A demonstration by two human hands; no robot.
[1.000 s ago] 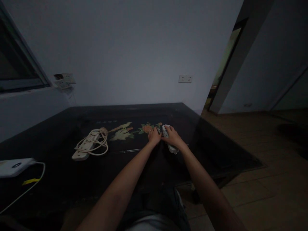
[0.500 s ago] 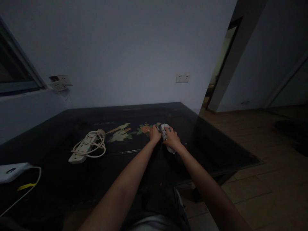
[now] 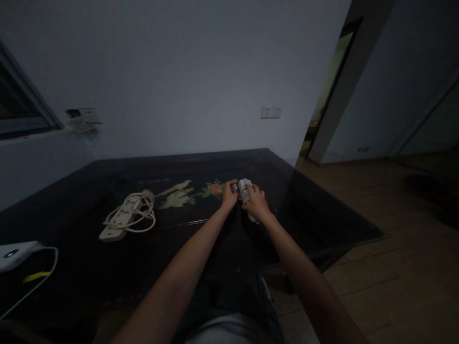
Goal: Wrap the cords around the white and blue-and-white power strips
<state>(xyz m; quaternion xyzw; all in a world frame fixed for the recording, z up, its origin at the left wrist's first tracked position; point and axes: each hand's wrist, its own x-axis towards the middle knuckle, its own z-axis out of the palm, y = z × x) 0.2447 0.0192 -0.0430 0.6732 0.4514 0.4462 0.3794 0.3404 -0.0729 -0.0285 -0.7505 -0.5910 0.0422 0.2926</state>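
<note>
On the dark table, my right hand [image 3: 256, 202] is closed around a white power strip [image 3: 245, 183] with its grey-white cord [image 3: 245, 195] wound about its middle. The strip lies at a slant, its near end showing below my palm. Just to its left, my left hand [image 3: 228, 195] is curled, with a small pale piece [image 3: 234, 188] between thumb and fingers. That piece is too small and dim to name; it may be an end of the cord.
Another white power strip [image 3: 114, 233], with loose cord looped over it, lies on the table [image 3: 186, 255] to the left. Farther left are a white device [image 3: 16, 253] with a thin cable and a yellow strip [image 3: 36, 276]. A wall socket [image 3: 271, 112] is behind the table.
The view has shifted slightly. My left fingers now show the small pale piece more plainly, a little apart from the strip. My right hand keeps hold of the power strip, and cord turns show around it.
</note>
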